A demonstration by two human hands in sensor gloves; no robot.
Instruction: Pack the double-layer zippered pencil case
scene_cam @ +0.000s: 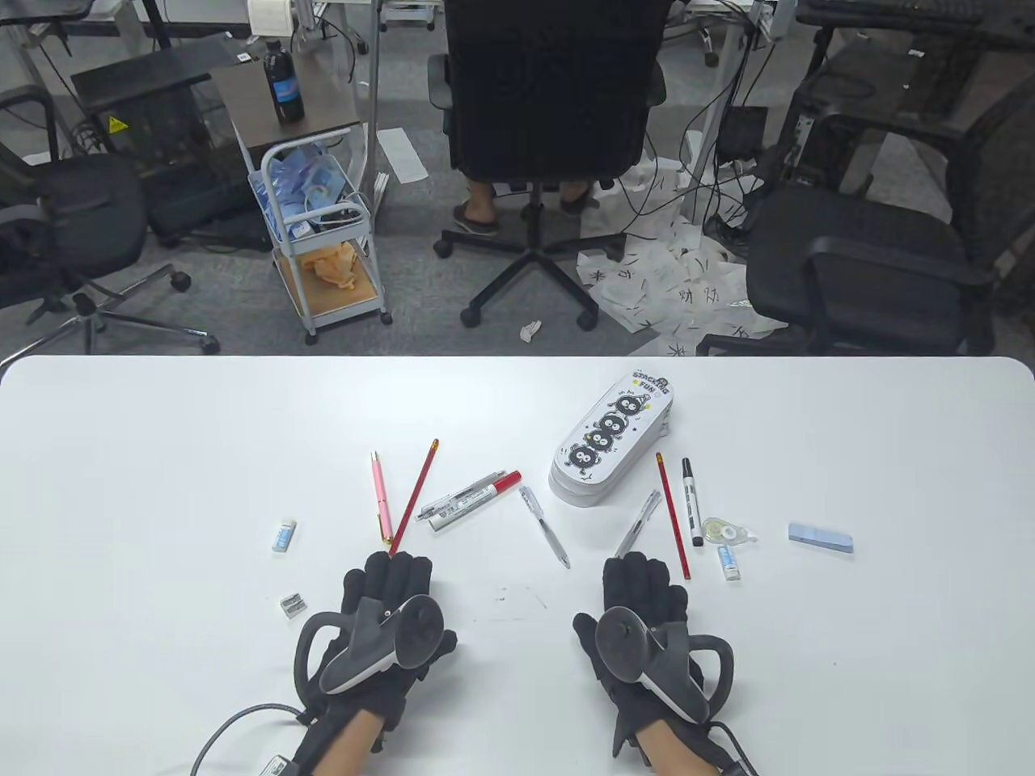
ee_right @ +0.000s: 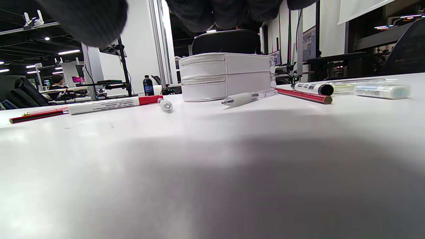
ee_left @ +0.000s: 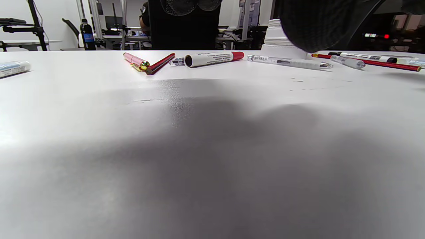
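The white pencil case [scene_cam: 608, 440] with black cartoon figures lies zipped up right of the table's middle; in the right wrist view the pencil case [ee_right: 225, 76] shows two stacked layers. Stationery lies loose around it: a pink pen [scene_cam: 381, 495], a red pencil [scene_cam: 414, 496], a red-capped marker [scene_cam: 473, 501], a clear pen [scene_cam: 543, 525], another clear pen [scene_cam: 638, 522], a second red pencil [scene_cam: 673, 515] and a black-capped marker [scene_cam: 691, 503]. My left hand [scene_cam: 394, 575] and right hand [scene_cam: 643, 575] rest flat on the table near its front edge, fingers straight, holding nothing.
An eraser [scene_cam: 285, 535] and a sharpener [scene_cam: 293, 605] lie at the left. A correction tape [scene_cam: 726, 530], a small white tube [scene_cam: 729, 562] and a blue block [scene_cam: 821, 540] lie at the right. Office chairs and a cart stand beyond the table's far edge.
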